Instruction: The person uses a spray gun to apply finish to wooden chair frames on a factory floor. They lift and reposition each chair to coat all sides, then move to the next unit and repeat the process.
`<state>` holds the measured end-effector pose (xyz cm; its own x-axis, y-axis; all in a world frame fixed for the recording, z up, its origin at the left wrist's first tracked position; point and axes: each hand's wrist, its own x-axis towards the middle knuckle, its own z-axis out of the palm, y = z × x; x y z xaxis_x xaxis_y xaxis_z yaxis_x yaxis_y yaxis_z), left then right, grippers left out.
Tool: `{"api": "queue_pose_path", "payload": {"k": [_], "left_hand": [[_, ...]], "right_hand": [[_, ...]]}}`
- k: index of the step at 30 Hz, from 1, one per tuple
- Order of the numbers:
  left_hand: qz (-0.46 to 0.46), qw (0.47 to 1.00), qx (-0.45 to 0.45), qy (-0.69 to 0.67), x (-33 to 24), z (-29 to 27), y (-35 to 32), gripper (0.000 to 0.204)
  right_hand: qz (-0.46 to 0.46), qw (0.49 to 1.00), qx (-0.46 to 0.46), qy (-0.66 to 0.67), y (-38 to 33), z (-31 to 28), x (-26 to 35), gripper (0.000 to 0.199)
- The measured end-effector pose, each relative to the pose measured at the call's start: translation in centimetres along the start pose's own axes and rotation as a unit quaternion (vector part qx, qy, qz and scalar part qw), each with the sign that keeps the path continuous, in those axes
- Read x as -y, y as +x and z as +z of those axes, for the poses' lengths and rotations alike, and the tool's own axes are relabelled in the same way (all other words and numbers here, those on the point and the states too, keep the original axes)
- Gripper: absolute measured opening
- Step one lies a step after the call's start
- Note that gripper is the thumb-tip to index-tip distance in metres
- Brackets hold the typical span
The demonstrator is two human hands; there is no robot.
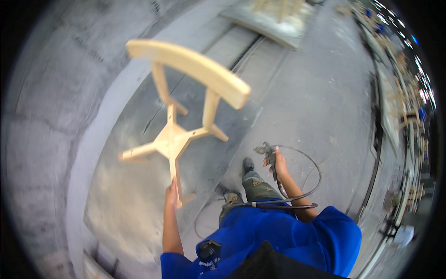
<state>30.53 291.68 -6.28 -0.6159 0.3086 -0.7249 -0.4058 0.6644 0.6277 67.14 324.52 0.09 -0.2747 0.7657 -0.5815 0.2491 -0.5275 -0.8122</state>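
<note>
A pale wooden chair frame [170,139] with a curved backrest and no seat panel is in front of me on the left. My left hand [172,191] is closed around the near end of one of its crossed seat rails, by a leg. To the right of the chair, my right hand [279,165] grips a dark spray gun [268,156] by its handle. The gun's nozzle end points left, apart from the chair. A thin dark hose [318,174] loops from the gun past my right forearm to my waist.
Beneath the chair lies a grey, dust-stained platform [125,195] beside a concrete wall [46,139]. Another low platform [283,39] bears wooden legs at the far end. Along the right runs a rail line [371,181], with several wooden chairs [406,109] beyond it.
</note>
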Motion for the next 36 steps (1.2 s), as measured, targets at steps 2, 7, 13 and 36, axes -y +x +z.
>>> {"api": "queue_pose_path", "payload": {"k": [2, 7, 13, 36], "left_hand": [[0.034, 0.998, 0.009, -0.044, 0.9, 1.0, -0.8, 0.071], [-0.009, 0.984, 0.010, -0.178, 3.5, 5.6, -6.2, 0.074], [-0.077, 0.964, -0.017, -0.253, -1.5, 13.2, -6.1, 0.075], [0.062, 0.871, 0.090, -0.478, -20.0, 29.6, 11.1, 0.096]], "right_hand": [[0.016, 1.000, -0.004, 0.010, -0.8, -0.3, -0.3, 0.073], [-0.010, 0.996, 0.085, 0.005, 0.8, -0.7, 2.5, 0.069], [-0.011, 0.996, 0.088, 0.008, 6.0, -1.5, 8.6, 0.073], [0.008, 0.998, 0.042, 0.041, 13.6, -14.5, 13.3, 0.051]]}}
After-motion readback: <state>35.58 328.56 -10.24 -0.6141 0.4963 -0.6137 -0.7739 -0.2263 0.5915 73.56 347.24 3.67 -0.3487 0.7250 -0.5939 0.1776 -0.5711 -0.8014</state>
